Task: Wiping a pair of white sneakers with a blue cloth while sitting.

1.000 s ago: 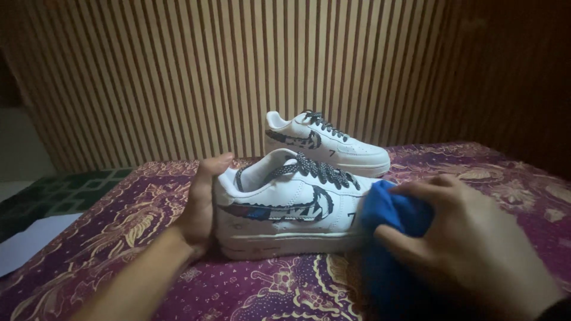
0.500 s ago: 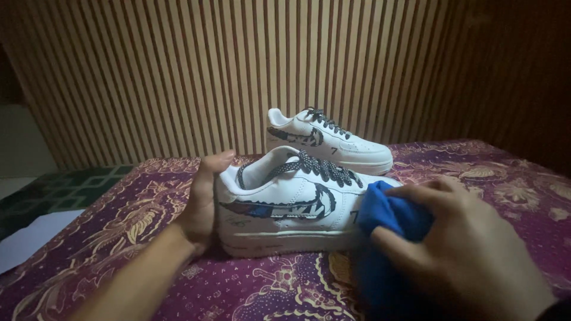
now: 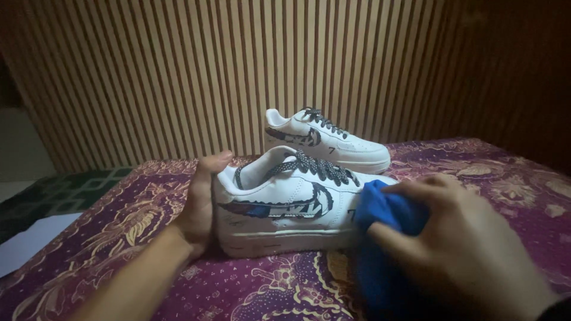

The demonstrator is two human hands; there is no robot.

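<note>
On the patterned maroon cloth (image 3: 267, 291) — one white sneaker (image 3: 285, 205), low-cut, dark speckled laces, dark and blue painted side emblem, standing upright on its sole with toe to the right.
Left hand (image 3: 199, 205): palm and fingers cupped against the heel of the shoe, thumb up along the collar, closed on it from behind.
Right hand (image 3: 470, 244): fingers curled tight around a bunched blue cloth (image 3: 386, 214), which presses against the toe end of the shoe.
Behind, near the wall — second white sneaker (image 3: 327, 139), matching, upright, apart from the first.
Backdrop: ribbed wooden slat wall (image 3: 178, 77).
Far left: green patterned mat (image 3: 59, 193), pale sheet (image 3: 30, 238).
</note>
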